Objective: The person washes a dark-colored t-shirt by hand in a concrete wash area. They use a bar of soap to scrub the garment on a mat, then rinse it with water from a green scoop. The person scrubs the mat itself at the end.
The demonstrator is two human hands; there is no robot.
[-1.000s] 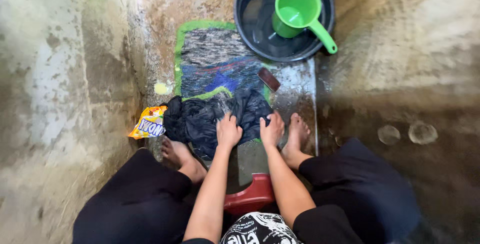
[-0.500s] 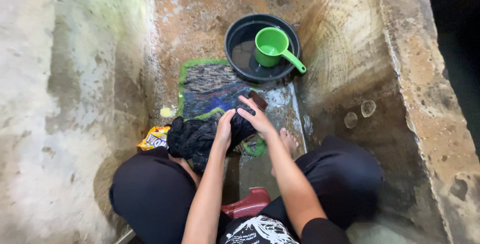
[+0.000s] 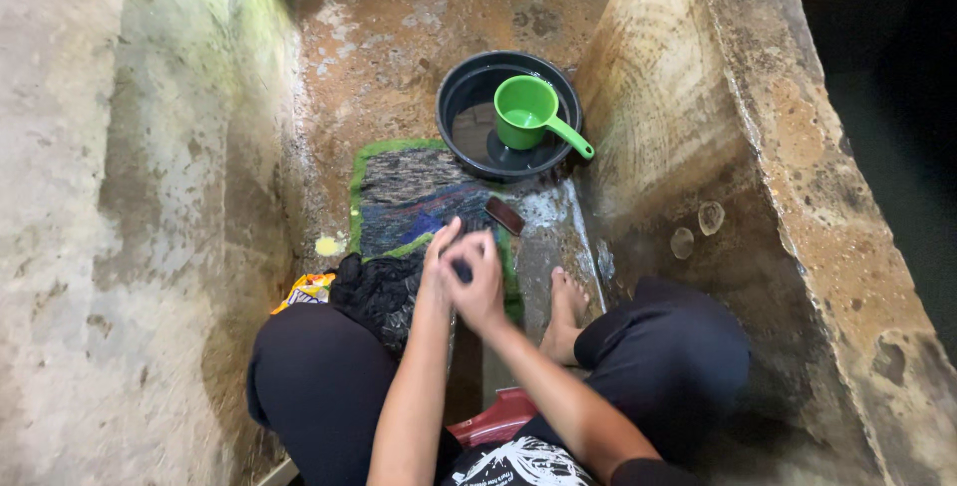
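A wet black garment [image 3: 377, 292] lies bunched on a green-edged, blue and grey mat [image 3: 404, 192] on the wet floor. My left hand [image 3: 436, 269] and my right hand [image 3: 477, 277] are pressed together over a fold of the black garment, gripping it between them just above the mat. A small dark red-brown bar [image 3: 504, 215] rests on the mat's far right corner.
A black basin [image 3: 455, 107] of water holds a green dipper [image 3: 530, 115] beyond the mat. A yellow detergent packet [image 3: 305, 290] lies at my left knee, a red stool [image 3: 498, 418] under me. My right foot [image 3: 564, 309] is bare. Rough concrete walls close in on both sides.
My hands have drawn back toward me and come together on a fold of the garment. The view has tilted up, so the basin sits farther away.
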